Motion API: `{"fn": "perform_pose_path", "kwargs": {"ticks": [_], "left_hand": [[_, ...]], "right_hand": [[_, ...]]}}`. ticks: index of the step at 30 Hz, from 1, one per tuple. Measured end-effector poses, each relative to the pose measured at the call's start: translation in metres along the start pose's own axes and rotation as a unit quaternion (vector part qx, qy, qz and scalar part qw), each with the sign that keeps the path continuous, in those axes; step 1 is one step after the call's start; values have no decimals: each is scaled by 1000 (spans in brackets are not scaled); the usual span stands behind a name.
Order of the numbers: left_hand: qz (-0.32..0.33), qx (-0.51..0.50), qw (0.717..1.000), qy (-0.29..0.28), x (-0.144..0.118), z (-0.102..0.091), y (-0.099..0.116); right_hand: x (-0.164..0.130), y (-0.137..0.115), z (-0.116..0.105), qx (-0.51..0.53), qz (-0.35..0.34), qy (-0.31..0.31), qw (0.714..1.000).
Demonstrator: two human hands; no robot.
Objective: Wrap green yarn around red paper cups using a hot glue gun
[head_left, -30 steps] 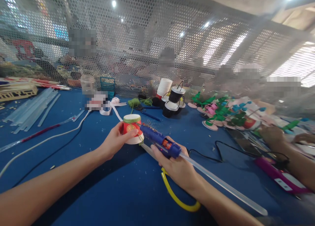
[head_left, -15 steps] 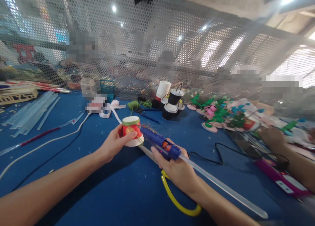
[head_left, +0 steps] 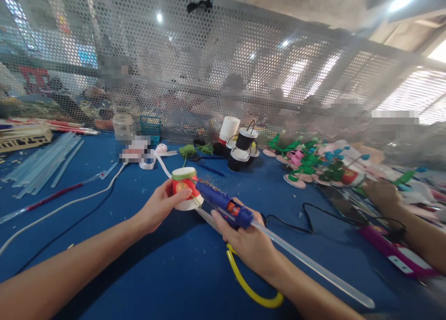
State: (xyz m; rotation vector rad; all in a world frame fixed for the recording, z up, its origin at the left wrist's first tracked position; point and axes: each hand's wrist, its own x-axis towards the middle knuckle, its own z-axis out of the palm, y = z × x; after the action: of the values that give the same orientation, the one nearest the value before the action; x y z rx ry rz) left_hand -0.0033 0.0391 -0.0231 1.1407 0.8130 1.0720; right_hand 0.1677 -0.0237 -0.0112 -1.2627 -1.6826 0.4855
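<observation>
My left hand point(head_left: 162, 203) is closed around a small red paper cup point(head_left: 181, 186) with a gold emblem, its thumb across the front. Green yarn point(head_left: 184, 175) circles the cup near its upper end, and a strand hangs across its side. In my right hand point(head_left: 249, 238) is a blue hot glue gun point(head_left: 218, 197), its tip touching or very near the cup's right side. A long clear glue stick point(head_left: 313, 262) sticks out of the gun's back. Scissors with a yellow handle point(head_left: 249, 287) also sit in the right hand, blades pointing toward the cup.
Green yarn balls point(head_left: 188, 151), black and white cups point(head_left: 239, 158) and a white ribbon point(head_left: 163, 164) lie farther back. Glue sticks point(head_left: 45, 160) and a white cord point(head_left: 87, 194) are left. On the right are craft flowers point(head_left: 306, 164), a purple power strip point(head_left: 393, 255) and another person's hand point(head_left: 381, 197).
The view has shifted slightly. Both hands keep their hold, with the glue gun still against or close to the cup; little else differs.
</observation>
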Motion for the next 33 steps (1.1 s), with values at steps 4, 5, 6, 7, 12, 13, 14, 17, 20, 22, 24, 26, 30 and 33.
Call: {"fn": "perform_pose_path", "kwargs": {"ticks": [4,5,6,7,12,13,14,17,20,22,24,26,30,33], "left_hand": [[-1,14,1000,11,2,0,2],[-3,26,999,26,2,-1,3],[-4,41,998,42,3,-2,4],[-4,61,997,56,4,-4,5],[4,156,986,51,8,-15,8],[1,170,985,40,9,-17,8],[-4,183,983,28,9,-19,8],[-26,225,974,1,11,-23,10],[-26,274,961,-3,14,-28,14],[1,328,945,-8,16,-32,18],[27,399,916,-24,18,-34,21],[47,490,869,-46,18,-35,25],[124,675,723,-76,12,-30,27],[196,737,643,-73,7,-27,24]], "right_hand": [[3,2,-1,8,30,-5,1000],[3,3,-2,11,53,-10,998],[4,4,-2,14,78,-16,997],[4,5,-2,16,101,-21,995],[1,10,1,30,80,-41,996],[0,11,2,33,63,-42,997],[-1,13,3,34,50,-41,997],[-3,20,6,24,41,-28,998],[-2,24,7,15,42,-23,999],[0,23,8,18,47,-23,998],[2,19,7,21,56,-26,998],[3,14,7,22,84,-35,996],[3,10,7,25,151,-45,987],[2,13,8,30,153,-47,987]]}}
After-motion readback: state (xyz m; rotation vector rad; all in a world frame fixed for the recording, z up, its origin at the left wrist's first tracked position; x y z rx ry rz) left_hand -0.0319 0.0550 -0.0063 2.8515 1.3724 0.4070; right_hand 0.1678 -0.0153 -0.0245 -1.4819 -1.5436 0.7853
